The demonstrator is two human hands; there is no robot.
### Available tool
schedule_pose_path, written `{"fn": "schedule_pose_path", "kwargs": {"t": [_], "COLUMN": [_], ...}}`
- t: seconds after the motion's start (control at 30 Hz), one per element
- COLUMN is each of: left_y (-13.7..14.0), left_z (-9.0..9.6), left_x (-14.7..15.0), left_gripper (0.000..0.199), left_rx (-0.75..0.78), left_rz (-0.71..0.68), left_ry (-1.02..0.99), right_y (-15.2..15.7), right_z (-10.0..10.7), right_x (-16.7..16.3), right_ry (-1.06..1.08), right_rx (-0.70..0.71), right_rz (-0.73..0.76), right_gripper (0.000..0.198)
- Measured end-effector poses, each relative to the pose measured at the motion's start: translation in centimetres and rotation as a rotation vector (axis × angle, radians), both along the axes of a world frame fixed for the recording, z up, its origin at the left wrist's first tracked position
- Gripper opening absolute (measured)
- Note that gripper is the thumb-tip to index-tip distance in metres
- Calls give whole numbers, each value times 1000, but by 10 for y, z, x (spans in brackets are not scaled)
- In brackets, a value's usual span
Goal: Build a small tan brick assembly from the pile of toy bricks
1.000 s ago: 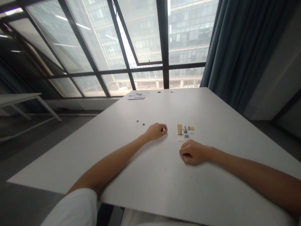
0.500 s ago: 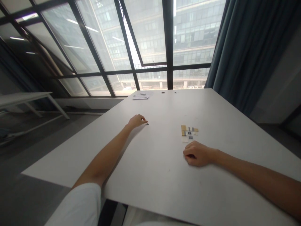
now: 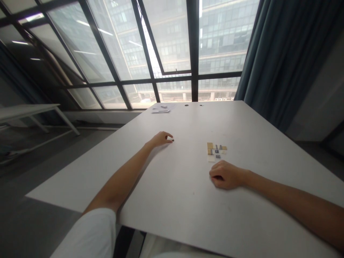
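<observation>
My left hand [image 3: 161,138] reaches out over the middle of the white table [image 3: 188,215]. Its thumb and forefinger curve round a small dark piece [image 3: 173,140], too small to identify, at their tips. On the right, my right hand [image 3: 225,175] rests on the tabletop in a loose fist, and no object shows in it. Just beyond that fist lies a group of small flat pieces: yellowish blocks [image 3: 210,146], dark chip-like pieces [image 3: 218,156] and a pale square [image 3: 211,158].
Papers [image 3: 161,110] lie at the table's far left corner. A dark round spot [image 3: 186,105] and a small dark item [image 3: 201,105] are near the far edge. Windows stand behind, with a blue curtain [image 3: 268,61] on the right and another table [image 3: 29,107] on the left.
My left hand has shifted slightly right, and the small dark piece has moved right with its fingertips. My right hand and the group of flat pieces stay put.
</observation>
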State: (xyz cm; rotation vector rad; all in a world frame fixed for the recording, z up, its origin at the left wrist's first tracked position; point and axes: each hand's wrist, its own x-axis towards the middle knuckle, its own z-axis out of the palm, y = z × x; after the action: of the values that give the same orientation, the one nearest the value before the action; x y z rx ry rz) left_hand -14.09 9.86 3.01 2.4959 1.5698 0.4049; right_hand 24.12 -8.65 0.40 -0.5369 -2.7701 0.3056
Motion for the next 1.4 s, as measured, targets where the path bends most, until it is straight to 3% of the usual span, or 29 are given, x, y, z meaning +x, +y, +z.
{"fn": "schedule_pose_path", "kwargs": {"t": [0.37, 0.57, 0.7, 0.83, 0.97, 1.03, 1.2, 1.4], "left_y": [-2, -16, -34, -63, -96, -110, -130, -135], "left_z": [-11, -9, 0, 7, 6, 3, -4, -11], "left_x": [13, 27, 50, 86, 119, 131, 143, 147], "left_gripper": [29, 31, 29, 25, 20, 19, 17, 15], "left_rx": [38, 125, 220, 300, 386, 405, 436, 467], "left_rz": [56, 78, 0, -158, -293, -361, -449, -484], "left_ry": [70, 78, 32, -27, -74, -90, -135, -148], "right_y": [3, 2, 4, 10, 17, 19, 20, 19], "right_z": [-5, -6, -7, -6, -8, -9, -11, -11], "right_x": [-1, 1, 0, -1, 0, 0, 0, 0], "right_ry": [23, 47, 143, 310, 397, 407, 380, 338], "right_rx": [13, 35, 113, 246, 331, 351, 347, 307], "right_rz": [11, 6, -70, -263, -439, -494, -492, -424], "right_gripper": [19, 21, 23, 18, 5, 8, 11, 12]}}
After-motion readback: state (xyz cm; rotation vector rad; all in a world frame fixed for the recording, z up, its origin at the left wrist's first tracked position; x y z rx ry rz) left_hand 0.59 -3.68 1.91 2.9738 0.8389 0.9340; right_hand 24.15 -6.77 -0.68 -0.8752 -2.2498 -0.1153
